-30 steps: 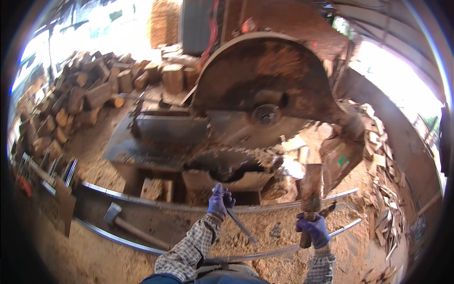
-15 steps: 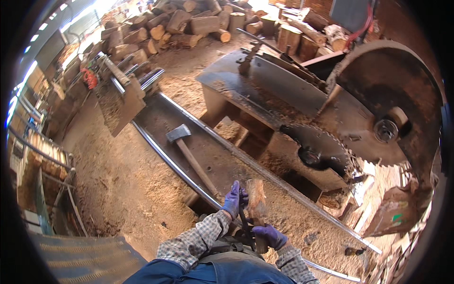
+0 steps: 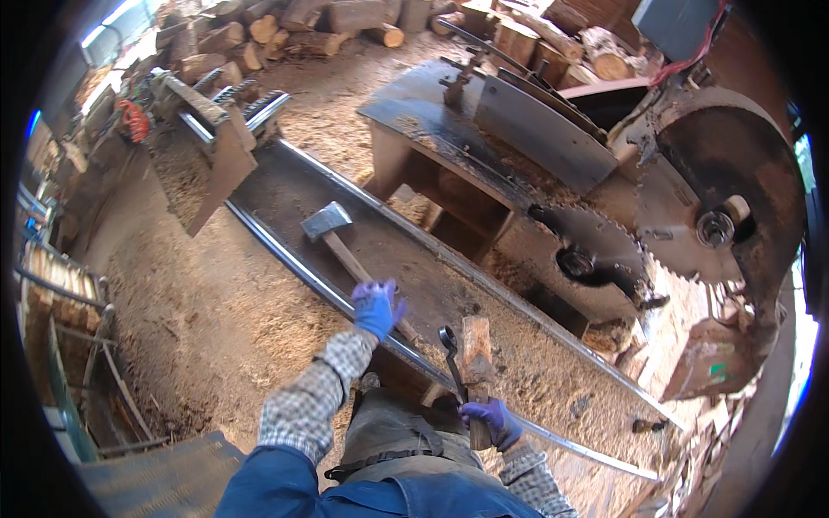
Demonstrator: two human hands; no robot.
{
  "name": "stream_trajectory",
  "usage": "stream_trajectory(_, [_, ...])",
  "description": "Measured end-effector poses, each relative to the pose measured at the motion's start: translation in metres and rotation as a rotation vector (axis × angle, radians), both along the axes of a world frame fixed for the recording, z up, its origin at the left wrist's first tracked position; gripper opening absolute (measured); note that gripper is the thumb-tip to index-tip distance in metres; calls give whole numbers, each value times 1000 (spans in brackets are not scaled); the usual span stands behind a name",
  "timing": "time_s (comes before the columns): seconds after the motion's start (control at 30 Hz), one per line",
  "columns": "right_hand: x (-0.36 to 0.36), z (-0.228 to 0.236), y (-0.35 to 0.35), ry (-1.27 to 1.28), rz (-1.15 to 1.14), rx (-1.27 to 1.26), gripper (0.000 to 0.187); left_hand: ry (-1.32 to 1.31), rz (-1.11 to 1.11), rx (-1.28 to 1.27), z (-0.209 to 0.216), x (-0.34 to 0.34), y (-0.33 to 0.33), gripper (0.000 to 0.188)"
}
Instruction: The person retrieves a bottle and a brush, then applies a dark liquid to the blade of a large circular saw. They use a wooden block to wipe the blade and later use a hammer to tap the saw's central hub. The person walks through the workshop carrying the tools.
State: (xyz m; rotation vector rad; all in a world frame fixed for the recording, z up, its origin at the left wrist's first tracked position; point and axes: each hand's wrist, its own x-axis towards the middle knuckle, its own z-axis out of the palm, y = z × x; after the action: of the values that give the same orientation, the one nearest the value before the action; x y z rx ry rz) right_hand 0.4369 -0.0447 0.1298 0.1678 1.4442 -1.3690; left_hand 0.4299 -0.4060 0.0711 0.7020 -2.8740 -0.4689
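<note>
My left hand (image 3: 376, 308), in a purple glove, hovers over the handle of an axe (image 3: 347, 257) with its fingers apart. Whether it touches the handle I cannot tell. The axe lies on the dark metal bed between two rails, its steel head pointing away from me. In my right hand (image 3: 492, 422), gloved the same way, are a wooden club (image 3: 477, 352) with a narrower grip and a dark ring spanner (image 3: 449, 344). Both stand upright side by side in front of my waist, the spanner to the left of the club.
A large toothed saw blade (image 3: 596, 263) sits exposed beside the bed, with a big round guard (image 3: 734, 129) to its right. A steel table (image 3: 432, 108) stands behind it. Logs (image 3: 311, 43) are piled at the back. Sawdust (image 3: 207, 319) covers the floor.
My left hand has let go of the spanner and moved left and forward to the axe handle. The spanner now stays with the club in my right hand.
</note>
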Motion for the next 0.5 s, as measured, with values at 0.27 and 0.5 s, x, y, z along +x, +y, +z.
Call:
stream_trajectory(0.27, [129,24,25,-91,-417,174,20,-170,-234,-95,-42,-42,-54,29])
stream_trajectory(0.5, [176,21,48,-31,-518,189,25,-31,-345,34,-71,-53,-49,16])
